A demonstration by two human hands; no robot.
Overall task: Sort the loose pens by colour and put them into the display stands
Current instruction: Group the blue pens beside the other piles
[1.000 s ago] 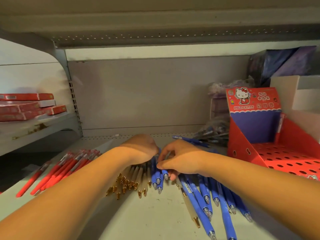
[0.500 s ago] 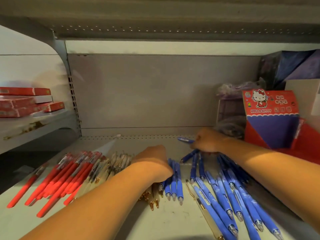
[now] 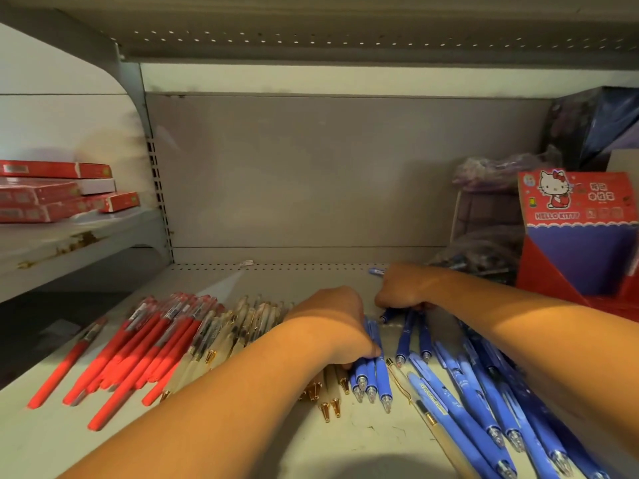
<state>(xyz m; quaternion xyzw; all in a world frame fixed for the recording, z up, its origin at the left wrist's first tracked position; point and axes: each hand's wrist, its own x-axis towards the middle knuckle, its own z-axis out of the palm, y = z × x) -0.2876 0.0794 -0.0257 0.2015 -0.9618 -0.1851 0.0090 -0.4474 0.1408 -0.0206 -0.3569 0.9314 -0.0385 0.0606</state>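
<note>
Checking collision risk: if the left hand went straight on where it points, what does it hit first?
Most likely the right hand, gripping blue pens up-right of the left hand; only a short strip of bare shelf lies between. Depth is uncertain.

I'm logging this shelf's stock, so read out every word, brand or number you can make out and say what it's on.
"HELLO KITTY": on the header card of the red display stand, under the cat drawing.
Characters at that card's upper right: too blurred to read.
Labels on the red boxes on the left shelf: too blurred to read.
Print on the blue pens: too small to read.
</note>
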